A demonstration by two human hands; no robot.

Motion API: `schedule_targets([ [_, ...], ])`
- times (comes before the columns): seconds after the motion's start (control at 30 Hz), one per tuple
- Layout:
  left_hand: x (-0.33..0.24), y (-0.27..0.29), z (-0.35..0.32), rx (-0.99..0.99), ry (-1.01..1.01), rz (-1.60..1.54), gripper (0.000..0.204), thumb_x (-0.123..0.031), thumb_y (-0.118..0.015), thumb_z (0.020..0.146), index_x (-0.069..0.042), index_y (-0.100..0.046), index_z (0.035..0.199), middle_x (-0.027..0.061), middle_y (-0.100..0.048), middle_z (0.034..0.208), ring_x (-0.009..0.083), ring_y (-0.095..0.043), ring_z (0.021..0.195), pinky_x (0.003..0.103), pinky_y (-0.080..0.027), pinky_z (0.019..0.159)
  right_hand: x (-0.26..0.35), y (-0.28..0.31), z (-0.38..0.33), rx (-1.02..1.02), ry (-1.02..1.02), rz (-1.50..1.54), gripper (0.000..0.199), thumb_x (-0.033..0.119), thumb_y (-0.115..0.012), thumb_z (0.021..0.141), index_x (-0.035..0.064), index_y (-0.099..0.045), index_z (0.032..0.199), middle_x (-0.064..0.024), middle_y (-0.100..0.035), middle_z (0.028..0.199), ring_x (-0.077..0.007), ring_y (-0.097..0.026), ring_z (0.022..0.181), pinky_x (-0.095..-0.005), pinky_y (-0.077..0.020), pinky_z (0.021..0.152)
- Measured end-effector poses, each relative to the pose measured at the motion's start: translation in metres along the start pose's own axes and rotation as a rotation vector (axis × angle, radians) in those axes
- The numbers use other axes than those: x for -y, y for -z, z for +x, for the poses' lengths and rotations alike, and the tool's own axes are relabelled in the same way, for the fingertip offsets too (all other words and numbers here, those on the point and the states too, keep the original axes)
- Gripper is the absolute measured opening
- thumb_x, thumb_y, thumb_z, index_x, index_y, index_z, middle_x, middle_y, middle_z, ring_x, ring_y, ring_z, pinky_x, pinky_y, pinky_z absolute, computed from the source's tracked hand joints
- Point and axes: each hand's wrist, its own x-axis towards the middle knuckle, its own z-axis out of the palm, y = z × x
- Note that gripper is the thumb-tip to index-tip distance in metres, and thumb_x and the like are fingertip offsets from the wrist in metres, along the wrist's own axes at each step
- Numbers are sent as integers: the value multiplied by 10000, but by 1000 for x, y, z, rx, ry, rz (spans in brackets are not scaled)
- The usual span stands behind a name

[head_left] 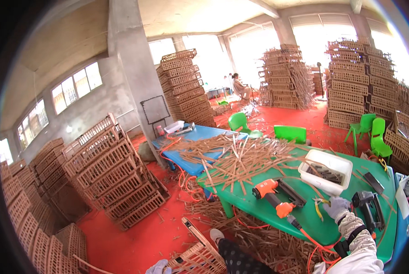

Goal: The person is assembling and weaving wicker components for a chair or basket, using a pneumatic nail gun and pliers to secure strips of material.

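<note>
My right hand point(338, 208), in a grey glove, reaches over the green table point(259, 206). Its fingers are curled at a pair of yellow-handled pliers point(319, 211) by the white tub. At the lower edge, only part of my gloved left hand point(159, 267) shows, beside a slatted brown crate point(197, 258) near my legs; its fingers cannot be made out. An orange and black nail gun point(273, 199) with a red hose lies left of the pliers. A black nail gun point(369, 208) rests just right of my right hand.
Brown strips point(245, 160) heap across the green table and a blue table point(193, 155). The white tub point(325, 171) holds dark pieces. Crate stacks point(115, 171) stand left and behind. Green chairs point(290, 133) line the far side. Loose strips and hoses cover the floor. A person point(239, 86) sits far back.
</note>
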Motion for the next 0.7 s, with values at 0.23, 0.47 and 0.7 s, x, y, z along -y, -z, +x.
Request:
schedule_targets([
  [0.23, -4, -7, -13, 15, -216, 327, 357, -219, -547, 821, -47, -547, 1134, 130, -582, 1087, 298, -555, 963, 382, -443, 815, 27, 8, 8, 339, -77, -93, 741, 618, -533, 697, -6, -524, 1097, -200, -560, 1072, -300, -556, 1008, -374, -434, 857],
  [0.47, -2, -10, -21, 62, -156, 333, 409, -233, -569, 771, -20, -523, 1116, 160, -533, 1149, 316, -529, 1023, 429, -387, 883, 44, 22, -7, 386, 17, -92, 778, 532, -641, 632, -35, -481, 1140, -204, -579, 1056, -309, -568, 996, -363, -458, 849],
  [0.7, 5, 10, -8, 43, 140, -207, 137, -123, -595, 792, -53, -625, 905, 133, -620, 837, 288, -616, 740, 323, -496, 639, 22, 16, 5, 314, -10, -41, 512, 328, -661, 627, -32, -569, 978, -198, -627, 898, -296, -628, 819, -344, -495, 739],
])
